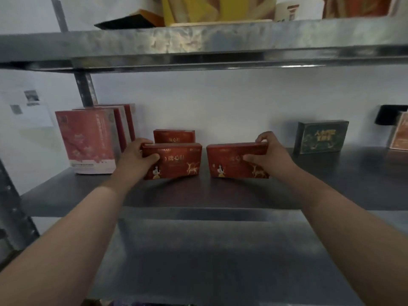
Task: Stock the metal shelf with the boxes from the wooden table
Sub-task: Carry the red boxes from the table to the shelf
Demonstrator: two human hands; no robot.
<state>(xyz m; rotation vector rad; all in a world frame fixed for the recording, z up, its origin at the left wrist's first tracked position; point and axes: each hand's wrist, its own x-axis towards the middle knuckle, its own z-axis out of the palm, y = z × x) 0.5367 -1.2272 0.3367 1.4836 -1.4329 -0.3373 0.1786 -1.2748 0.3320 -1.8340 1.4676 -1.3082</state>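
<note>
Two dark red boxes with gold deer print stand upright over the metal shelf (220, 195). My left hand (138, 156) grips the left red box (176, 162) by its left end, thumb across the front. My right hand (268, 154) grips the right red box (231, 162) at its right end, fingers over the top edge. A third matching red box (174, 135) stands right behind the left one, near the wall. Whether the held boxes touch the shelf surface is unclear. The wooden table is out of view.
Tall pink-red boxes (88, 140) stand at the shelf's left by the upright post (86, 89). A dark green box (321, 136) and an orange box (399, 133) stand at the right. The upper shelf (198, 45) overhead carries yellow and orange packages.
</note>
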